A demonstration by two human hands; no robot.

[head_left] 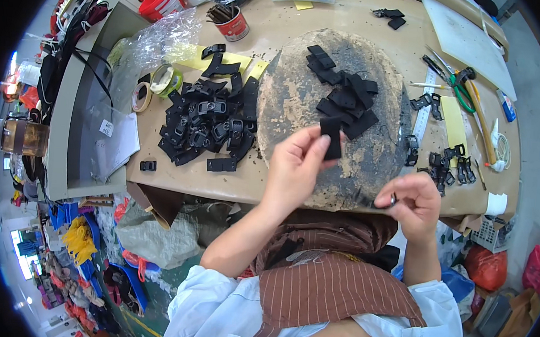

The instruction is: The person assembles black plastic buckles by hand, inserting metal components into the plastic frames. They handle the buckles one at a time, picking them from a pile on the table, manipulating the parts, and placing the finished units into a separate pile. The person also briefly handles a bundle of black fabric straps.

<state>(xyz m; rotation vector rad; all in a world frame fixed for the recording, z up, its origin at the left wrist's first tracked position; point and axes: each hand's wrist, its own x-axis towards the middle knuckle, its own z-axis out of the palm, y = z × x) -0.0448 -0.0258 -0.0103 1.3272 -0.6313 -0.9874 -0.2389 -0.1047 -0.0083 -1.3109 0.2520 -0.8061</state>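
Observation:
My left hand [296,165] pinches a short black strap piece [330,139] upright between thumb and fingers, above a round worn block [292,102]. Close to the block's near edge, my right hand [415,199] is closed on a small black buckle [384,201], partly smeared by motion. More black strap pieces [353,96] lie loosely stacked on the block, just beyond my left hand. To the left of the block sits a heap of black straps with buckles [208,116] fitted on them.
Several loose black buckles [446,164] lie right of the block, by a steel ruler [423,113], green-handled scissors [461,90] and a hammer [478,113]. At the back left stand a red tin [232,27] of rods and a tape roll [141,97]. A grey panel [79,107] borders the table's left side.

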